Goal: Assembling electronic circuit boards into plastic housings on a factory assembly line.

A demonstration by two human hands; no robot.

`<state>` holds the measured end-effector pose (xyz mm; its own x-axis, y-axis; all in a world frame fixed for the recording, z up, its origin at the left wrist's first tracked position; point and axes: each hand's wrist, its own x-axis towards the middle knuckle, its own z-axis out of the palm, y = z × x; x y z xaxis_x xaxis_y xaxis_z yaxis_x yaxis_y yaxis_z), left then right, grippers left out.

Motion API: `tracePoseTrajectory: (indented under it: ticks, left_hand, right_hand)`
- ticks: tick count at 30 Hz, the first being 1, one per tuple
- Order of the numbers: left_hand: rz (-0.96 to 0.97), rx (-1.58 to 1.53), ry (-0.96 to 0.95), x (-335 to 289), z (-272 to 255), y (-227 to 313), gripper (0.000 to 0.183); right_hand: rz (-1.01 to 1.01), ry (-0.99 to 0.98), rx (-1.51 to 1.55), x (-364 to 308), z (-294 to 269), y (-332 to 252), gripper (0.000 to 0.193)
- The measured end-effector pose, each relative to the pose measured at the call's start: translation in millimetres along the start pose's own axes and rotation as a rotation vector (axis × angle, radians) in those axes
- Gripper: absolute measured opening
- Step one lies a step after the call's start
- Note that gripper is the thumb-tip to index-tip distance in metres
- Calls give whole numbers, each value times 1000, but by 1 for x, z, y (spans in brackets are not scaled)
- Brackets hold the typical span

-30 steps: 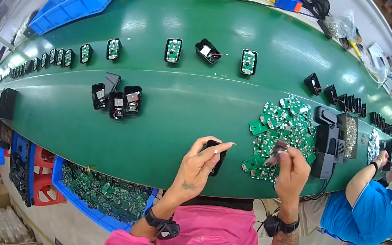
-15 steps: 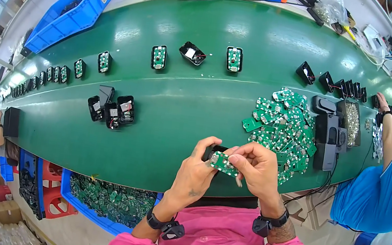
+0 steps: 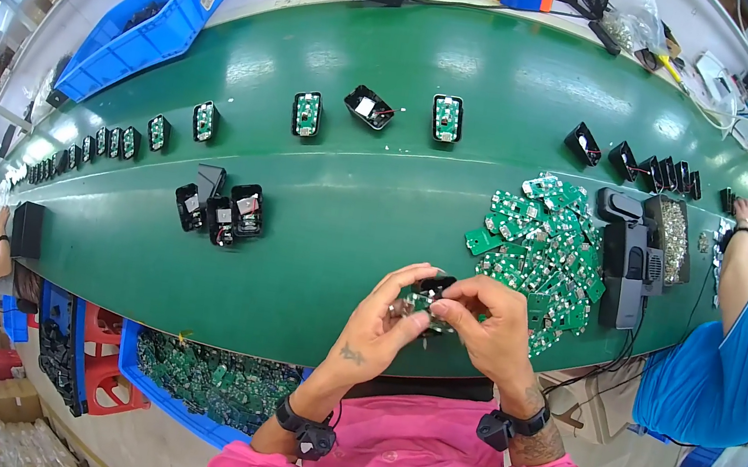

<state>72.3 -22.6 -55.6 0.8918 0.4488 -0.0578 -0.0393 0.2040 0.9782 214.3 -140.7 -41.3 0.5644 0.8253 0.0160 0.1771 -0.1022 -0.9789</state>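
My left hand (image 3: 377, 318) is wrapped round a small black plastic case (image 3: 437, 285) near the table's front edge. A green circuit board (image 3: 419, 306) lies against the case, partly hidden by my fingers and blurred. Both thumbs press at the board. My right hand (image 3: 487, 324) pinches it on the right side with thumb and forefinger. Whether the board sits inside the case cannot be made out. Just right of my hands spreads a loose pile of green circuit boards (image 3: 539, 247).
Black cases (image 3: 219, 217) with wires cluster on the green table (image 3: 350, 201). Cases holding boards (image 3: 307, 114) line the conveyor side, with open cases (image 3: 584, 144) at right. A grey device (image 3: 622, 268) stands by a box of small metal parts (image 3: 670, 237). Co-workers sit at both ends.
The board has turned from lying face up in view to being tilted against the case. My left thumb has come over it. The view has shifted slightly.
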Motion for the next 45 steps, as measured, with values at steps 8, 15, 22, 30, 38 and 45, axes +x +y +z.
tracePoseTrajectory:
  ticks: [8,15,22,30,38,45]
  left_hand:
    - [-56,1,104,3,9,-4,49]
    - [2,-54,279,1,21,-3,49]
    - [36,-32,284,1,19,-1,48]
    - [50,101,255,0,20,-10,47]
    - [105,-52,323,2,25,-4,47]
    - [259,257,379,2,25,-8,45]
  right_hand:
    - [-300,101,-309,1,9,0,11]
    - [-452,257,-373,-7,24,-1,15]
    - [-129,167,-61,-6,17,-11,20]
    - [-117,38,-51,-8,21,-10,14]
    - [-16,134,261,-17,27,-5,14]
    - [-293,170,-394,-10,12,-22,5]
